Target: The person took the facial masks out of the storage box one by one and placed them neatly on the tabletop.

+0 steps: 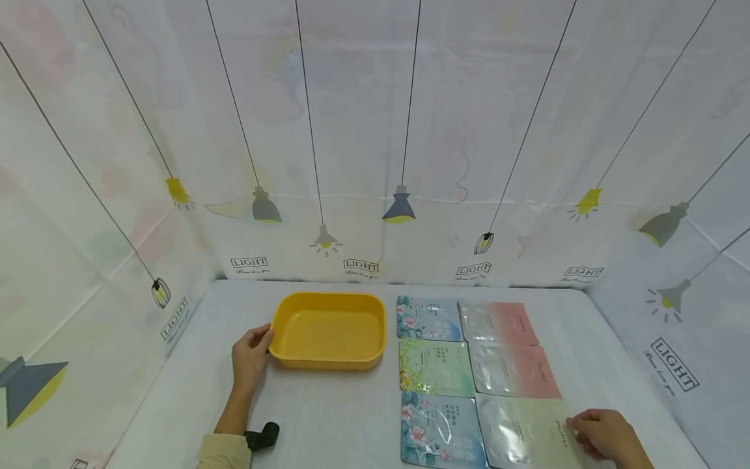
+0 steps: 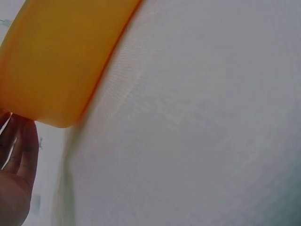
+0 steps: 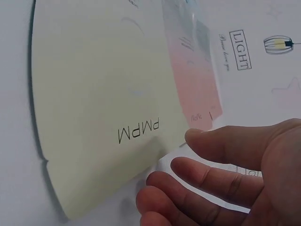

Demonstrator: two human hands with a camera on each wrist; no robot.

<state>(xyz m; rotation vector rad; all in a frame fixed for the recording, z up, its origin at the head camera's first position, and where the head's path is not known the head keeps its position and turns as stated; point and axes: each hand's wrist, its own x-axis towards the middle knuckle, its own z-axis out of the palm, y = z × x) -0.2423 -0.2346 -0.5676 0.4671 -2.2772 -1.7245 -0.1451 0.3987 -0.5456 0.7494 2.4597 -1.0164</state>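
A yellow plastic basin (image 1: 328,361) stands on the left half of the table, with nothing in it. My left hand (image 1: 250,355) grips its left end; in the left wrist view the fingers (image 2: 29,146) lie against its wall. On the right, several flat face mask packets form two columns. The nearest right one is a pale yellow-green mask packet (image 1: 527,430) marked PMPM. My right hand (image 1: 606,433) is at its right edge. In the right wrist view the thumb (image 3: 202,141) overlaps the packet's corner, with a gap between thumb and loosely bent fingers.
Behind the pale packet lie two pink packets, the nearer pink packet (image 1: 518,371) adjoining it. The left column has a green packet (image 1: 436,368) between two blue ones, including the near blue packet (image 1: 442,430). A lamp-printed white curtain (image 1: 363,130) surrounds the white table (image 1: 328,417).
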